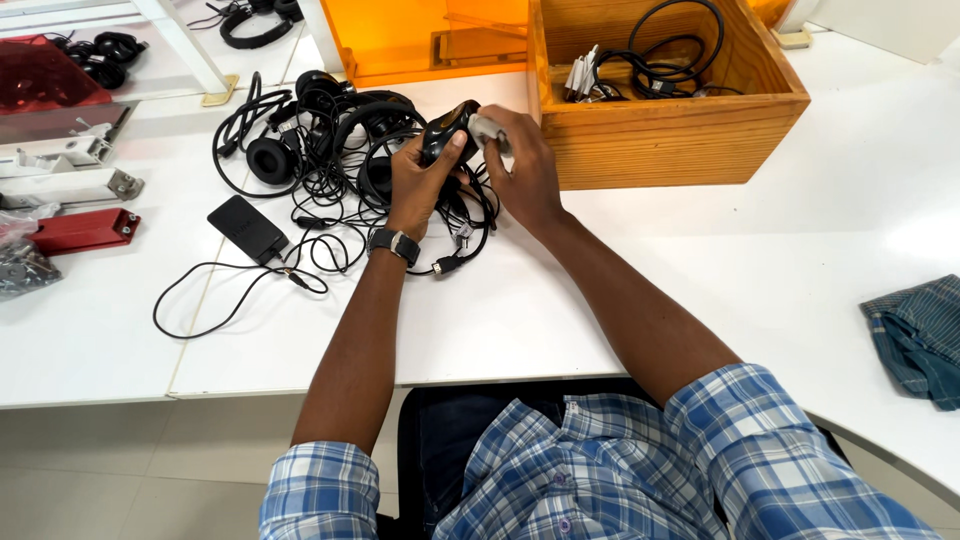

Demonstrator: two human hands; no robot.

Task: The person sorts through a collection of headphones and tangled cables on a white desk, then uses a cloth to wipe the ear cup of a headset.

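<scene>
While the left hand (418,185) clamps the black headset earpiece (447,132) at centre frame, the right hand (522,170) pinches a small grey cloth (488,128) against it; short strokes with a steady grip seem wisest. Beyond lie one black adapter (247,228), several tangled headsets (330,130) (count unclear) and one wooden box (680,140) of cables.
</scene>
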